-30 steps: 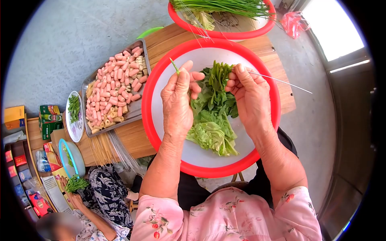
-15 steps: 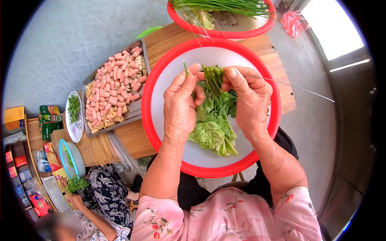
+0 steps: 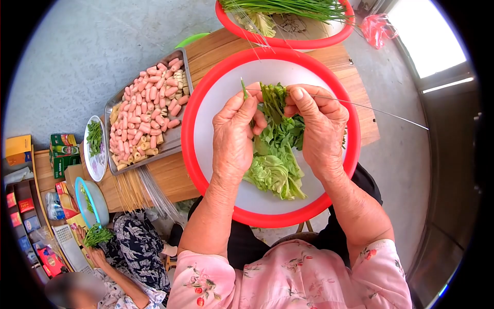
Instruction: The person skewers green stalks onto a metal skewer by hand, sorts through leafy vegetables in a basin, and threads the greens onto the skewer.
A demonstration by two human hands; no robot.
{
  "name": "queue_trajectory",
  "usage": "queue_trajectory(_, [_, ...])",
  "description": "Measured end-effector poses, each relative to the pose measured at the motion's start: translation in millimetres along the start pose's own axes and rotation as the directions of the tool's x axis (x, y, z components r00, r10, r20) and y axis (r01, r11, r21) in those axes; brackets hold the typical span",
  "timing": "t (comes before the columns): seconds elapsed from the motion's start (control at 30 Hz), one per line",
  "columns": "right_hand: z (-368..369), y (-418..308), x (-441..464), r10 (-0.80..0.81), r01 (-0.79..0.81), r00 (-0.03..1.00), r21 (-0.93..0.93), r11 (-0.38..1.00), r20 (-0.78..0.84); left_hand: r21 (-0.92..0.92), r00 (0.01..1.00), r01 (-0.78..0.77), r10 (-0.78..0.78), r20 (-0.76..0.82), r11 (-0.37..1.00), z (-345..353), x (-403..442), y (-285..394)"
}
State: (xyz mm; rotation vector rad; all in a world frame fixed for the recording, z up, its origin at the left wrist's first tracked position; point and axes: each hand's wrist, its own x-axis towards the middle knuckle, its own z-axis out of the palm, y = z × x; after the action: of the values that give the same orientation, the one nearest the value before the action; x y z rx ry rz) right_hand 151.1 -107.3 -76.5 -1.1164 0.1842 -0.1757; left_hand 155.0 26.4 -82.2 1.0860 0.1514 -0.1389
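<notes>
Over a white basin with a red rim (image 3: 193,170), my left hand (image 3: 234,131) pinches a thin green stem (image 3: 244,87) between thumb and fingers. Facing it, my right hand (image 3: 321,123) is closed on a long metal skewer (image 3: 383,110), whose far end sticks out to the right. Bunched dark green stems (image 3: 272,100) are threaded on the skewer between the two hands. The stem in my left hand is at the skewer's tip; whether it is pierced I cannot tell. Lettuce leaves (image 3: 275,175) and other greens lie below in the basin.
Left of the basin, a metal tray (image 3: 175,141) holds many pink sausage pieces (image 3: 146,103). Skewers (image 3: 154,193) jut over the table edge. A plate of greens (image 3: 95,139) stands farther left. Another red-rimmed basin (image 3: 288,44) holds long green stalks. A co-worker (image 3: 118,278) holds greens at lower left.
My left hand has shifted slightly right with the green stem, closer to the threaded bunch. My right hand and the skewer stay nearly still.
</notes>
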Motion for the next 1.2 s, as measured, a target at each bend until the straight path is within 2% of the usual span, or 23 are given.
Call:
queue_trajectory(0.47, [1.8,-0.3,-3.1,-0.036,0.035,0.999,-0.086,0.996,-0.003,0.108,0.995,-0.011,0.021,-0.096,0.994,3.1,-2.9,-1.6])
queue_trajectory(0.57, [0.7,-1.2,-0.4,0.004,-0.007,1.000,-0.132,0.991,-0.018,0.142,0.995,0.000,0.014,-0.094,0.990,5.4,-3.8,-0.4])
queue_trajectory(0.63, [-0.2,1.0,1.4,0.090,-0.089,0.995,0.042,0.995,-0.034,0.182,0.996,-0.015,0.032,-0.089,0.983,7.2,-4.3,1.2])
queue_trajectory(0.87, [0.2,4.5,-0.2,0.069,-0.068,0.997,0.052,0.996,-0.022,0.211,0.995,-0.025,0.044,-0.085,0.977,5.7,-4.6,-0.9])
queue_trajectory(0.93, [2.0,4.6,-2.0,0.099,-0.098,0.995,0.062,0.993,-0.010,0.340,0.995,-0.077,0.094,-0.034,0.937,3.5,-4.1,-4.5])
queue_trajectory(1.07, [4.8,4.7,-2.8,0.103,-0.102,0.994,0.083,0.991,-0.018,0.273,0.995,-0.068,0.086,-0.053,0.960,4.3,-4.9,-7.5])
queue_trajectory(1.13, [3.7,2.7,0.0,0.165,-0.164,0.986,0.098,0.981,0.001,0.187,0.991,-0.082,0.100,-0.091,0.979,4.1,-3.7,-5.1])
queue_trajectory(1.2, [1.0,3.5,2.5,0.181,-0.183,0.983,0.113,0.977,0.025,0.186,0.987,-0.124,0.139,-0.074,0.975,-0.5,0.6,-4.7])
